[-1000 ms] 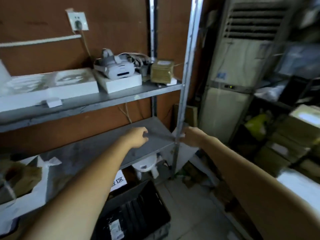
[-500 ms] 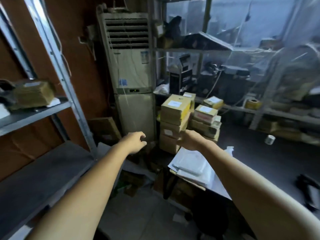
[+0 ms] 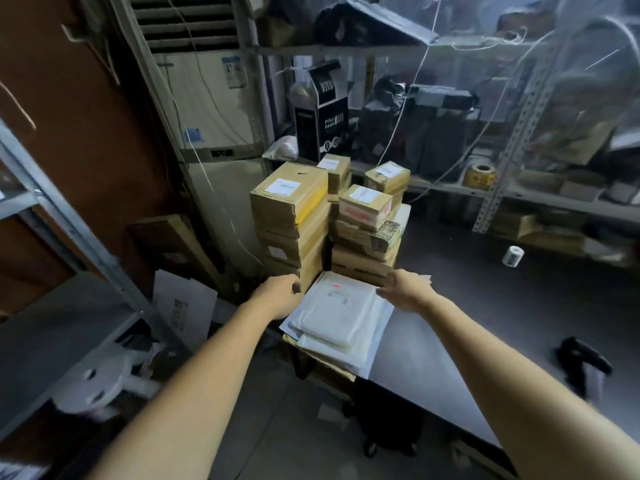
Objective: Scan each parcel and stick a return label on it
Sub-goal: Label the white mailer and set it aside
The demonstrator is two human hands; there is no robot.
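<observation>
Two stacks of brown cardboard parcels (image 3: 289, 202) with white address labels stand at the table's far left corner. In front of them lies a pile of flat white mailer bags (image 3: 337, 318), hanging over the table's corner. My left hand (image 3: 277, 294) hovers at the pile's upper left edge with loosely curled fingers and holds nothing. At the pile's upper right corner is my right hand (image 3: 401, 285), also loosely curled and empty. A black handheld device (image 3: 581, 363) lies on the table at the right. Farther back stands a small white roll (image 3: 513, 256).
The grey table (image 3: 485, 323) stretches to the right. A tall air conditioner (image 3: 207, 109) stands behind the parcels. Metal shelving (image 3: 519, 199) with boxes and a yellow tape roll (image 3: 479, 174) lines the back. A grey shelf unit (image 3: 52, 334) is at the left, with clutter on the floor.
My view has swung right from the left shelf unit to the table. Both arms have come along and now reach over the white mailer pile.
</observation>
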